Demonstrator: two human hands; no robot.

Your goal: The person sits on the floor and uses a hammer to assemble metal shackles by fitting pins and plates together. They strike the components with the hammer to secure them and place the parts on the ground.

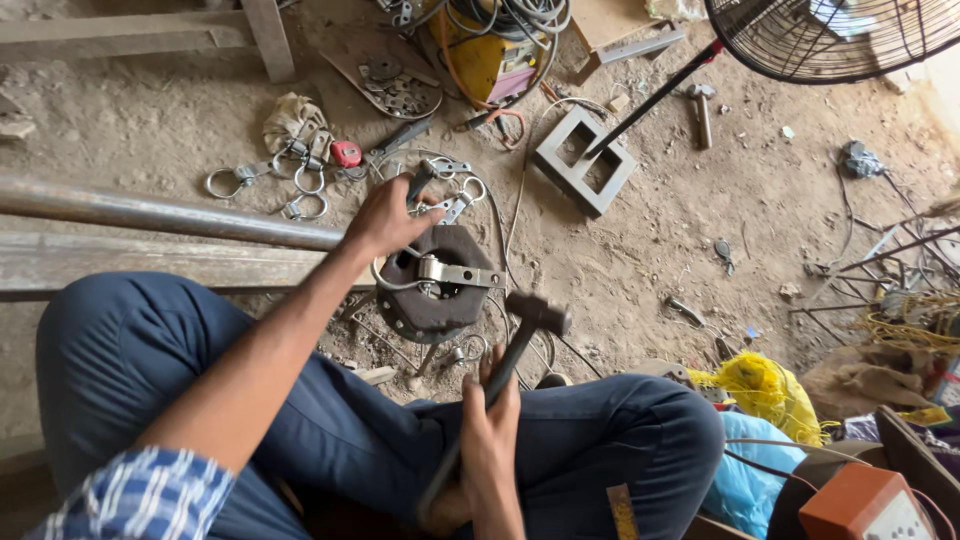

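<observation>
Sandy dirt floor, littered. Dark octagonal iron block near centre. Far left: steel rings and clasps, red tape measure, cloth bundle. Far centre: square metal frame, small hammer. Left: long steel pipe. Near right: yellow bag.
</observation>
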